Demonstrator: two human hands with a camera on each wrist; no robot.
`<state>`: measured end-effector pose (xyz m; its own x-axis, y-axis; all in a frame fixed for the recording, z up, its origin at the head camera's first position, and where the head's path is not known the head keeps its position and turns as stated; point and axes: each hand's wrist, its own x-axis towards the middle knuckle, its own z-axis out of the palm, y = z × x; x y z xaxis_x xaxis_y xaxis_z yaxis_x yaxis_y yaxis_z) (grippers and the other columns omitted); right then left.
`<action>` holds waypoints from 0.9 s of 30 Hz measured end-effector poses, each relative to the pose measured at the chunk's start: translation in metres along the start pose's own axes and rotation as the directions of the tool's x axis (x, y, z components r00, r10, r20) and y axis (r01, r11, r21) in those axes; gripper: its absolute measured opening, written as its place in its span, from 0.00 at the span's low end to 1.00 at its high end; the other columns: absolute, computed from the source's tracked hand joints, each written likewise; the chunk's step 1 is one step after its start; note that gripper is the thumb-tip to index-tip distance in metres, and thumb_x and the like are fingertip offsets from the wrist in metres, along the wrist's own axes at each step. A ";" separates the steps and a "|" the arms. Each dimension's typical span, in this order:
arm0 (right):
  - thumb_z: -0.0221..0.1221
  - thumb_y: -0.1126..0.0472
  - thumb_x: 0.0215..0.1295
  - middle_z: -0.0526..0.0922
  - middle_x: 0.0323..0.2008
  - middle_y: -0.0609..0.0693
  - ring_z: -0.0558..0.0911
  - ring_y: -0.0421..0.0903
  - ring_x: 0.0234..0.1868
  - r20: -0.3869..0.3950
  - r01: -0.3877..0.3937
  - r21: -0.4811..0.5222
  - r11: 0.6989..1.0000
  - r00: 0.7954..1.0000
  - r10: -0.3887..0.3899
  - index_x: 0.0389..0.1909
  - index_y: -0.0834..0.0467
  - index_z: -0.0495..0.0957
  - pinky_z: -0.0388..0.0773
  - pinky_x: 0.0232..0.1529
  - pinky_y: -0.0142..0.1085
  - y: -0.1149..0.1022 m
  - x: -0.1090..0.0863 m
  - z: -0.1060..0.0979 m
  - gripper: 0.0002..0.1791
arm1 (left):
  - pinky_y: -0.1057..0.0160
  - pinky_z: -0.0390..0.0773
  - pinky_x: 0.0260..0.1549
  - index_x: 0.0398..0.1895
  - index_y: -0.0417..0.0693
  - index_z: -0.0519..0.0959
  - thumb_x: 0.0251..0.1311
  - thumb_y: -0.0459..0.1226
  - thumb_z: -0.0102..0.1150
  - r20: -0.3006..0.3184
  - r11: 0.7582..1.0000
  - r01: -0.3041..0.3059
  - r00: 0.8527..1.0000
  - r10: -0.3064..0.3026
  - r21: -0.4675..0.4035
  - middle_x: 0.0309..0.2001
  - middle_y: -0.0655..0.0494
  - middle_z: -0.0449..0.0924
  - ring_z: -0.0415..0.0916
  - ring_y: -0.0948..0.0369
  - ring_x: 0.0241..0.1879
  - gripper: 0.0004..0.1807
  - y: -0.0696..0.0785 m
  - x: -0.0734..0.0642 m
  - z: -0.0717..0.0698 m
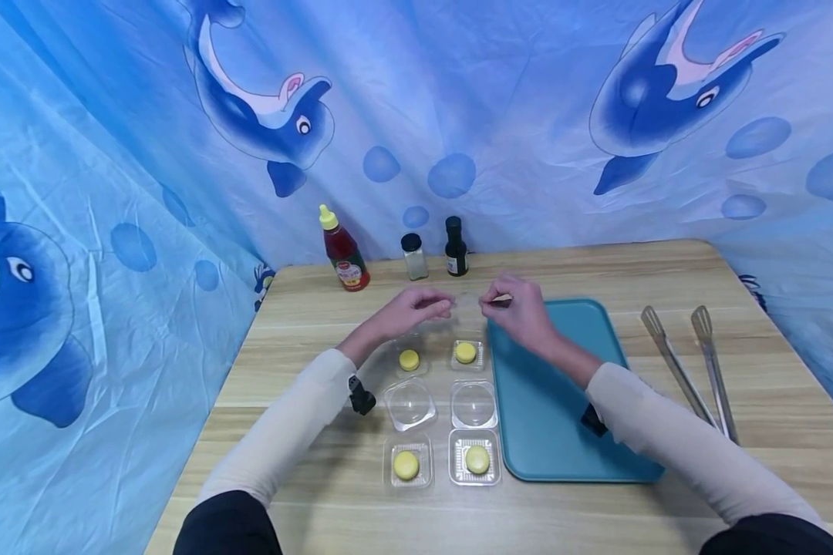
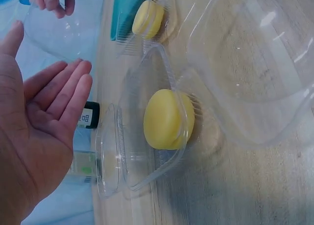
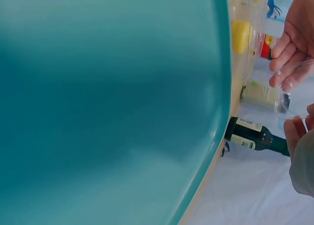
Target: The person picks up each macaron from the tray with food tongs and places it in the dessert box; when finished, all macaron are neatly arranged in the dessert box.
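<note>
My right hand (image 1: 521, 314) pinches the edge of a clear plastic lid (image 2: 61, 31), which is held up above the far containers. On its other side is my left hand (image 1: 411, 312), palm turned inward with fingers fairly straight; whether its fingertips touch the lid I cannot tell. Below the hands a yellow macaron (image 1: 465, 353) sits in an open clear container beside the tray, and another yellow macaron (image 2: 167, 119) lies in the container under my left wrist. Two nearer containers also hold a yellow macaron (image 1: 406, 465) and a yellow macaron (image 1: 477, 460), their lids (image 1: 473, 405) folded back.
A teal tray (image 1: 555, 432) lies under my right forearm, with metal tongs (image 1: 680, 374) to its right. Along the back edge stand a red sauce bottle (image 1: 345, 258), a black-capped shaker (image 1: 414, 258) and a small dark bottle (image 1: 456, 250). A blue dolphin curtain (image 1: 514, 100) hangs behind.
</note>
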<state>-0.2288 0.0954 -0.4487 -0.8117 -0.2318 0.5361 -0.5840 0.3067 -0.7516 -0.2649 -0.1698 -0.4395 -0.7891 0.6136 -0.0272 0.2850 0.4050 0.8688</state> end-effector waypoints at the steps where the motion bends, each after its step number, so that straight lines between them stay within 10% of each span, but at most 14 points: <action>1: 0.69 0.80 0.58 0.84 0.33 0.55 0.89 0.55 0.40 -0.004 0.011 0.003 1.000 1.000 -0.011 0.28 0.65 0.87 0.91 0.42 0.45 0.000 -0.001 0.000 0.08 | 0.53 0.84 0.60 0.73 0.36 0.74 0.82 0.45 0.53 0.015 1.000 0.010 1.000 -0.009 -0.015 0.64 0.45 0.82 0.84 0.54 0.57 0.27 0.000 0.000 0.000; 11: 0.70 0.77 0.62 0.87 0.41 0.61 0.88 0.58 0.46 0.134 -0.067 0.021 0.998 0.989 0.064 0.40 0.66 0.84 0.87 0.54 0.54 -0.003 -0.008 -0.003 0.08 | 0.60 0.80 0.63 0.70 0.39 0.77 0.76 0.46 0.63 0.010 0.995 0.002 1.000 -0.003 0.098 0.63 0.51 0.84 0.81 0.59 0.61 0.28 0.002 -0.004 0.004; 21: 0.71 0.45 0.69 0.77 0.71 0.58 0.75 0.60 0.72 0.457 -0.287 -0.126 0.949 0.833 0.313 0.74 0.60 0.73 0.72 0.73 0.55 -0.003 -0.013 -0.016 0.39 | 0.61 0.81 0.61 0.70 0.45 0.79 0.65 0.52 0.74 -0.023 0.960 -0.059 0.997 0.067 0.275 0.61 0.56 0.85 0.83 0.62 0.57 0.35 0.004 -0.014 0.011; 27: 0.75 0.49 0.65 0.79 0.69 0.59 0.77 0.60 0.70 0.461 -0.251 -0.166 0.954 0.835 0.300 0.73 0.63 0.73 0.75 0.70 0.56 0.001 -0.017 -0.012 0.41 | 0.55 0.79 0.66 0.74 0.46 0.75 0.63 0.55 0.75 0.017 0.918 -0.111 0.993 0.113 0.381 0.66 0.55 0.82 0.81 0.59 0.62 0.41 0.002 -0.017 0.014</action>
<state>-0.2154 0.1112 -0.4540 -0.8488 -0.5268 0.0448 -0.3545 0.5043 -0.7874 -0.2436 -0.1699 -0.4446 -0.7423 0.6671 0.0628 0.5566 0.5617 0.6121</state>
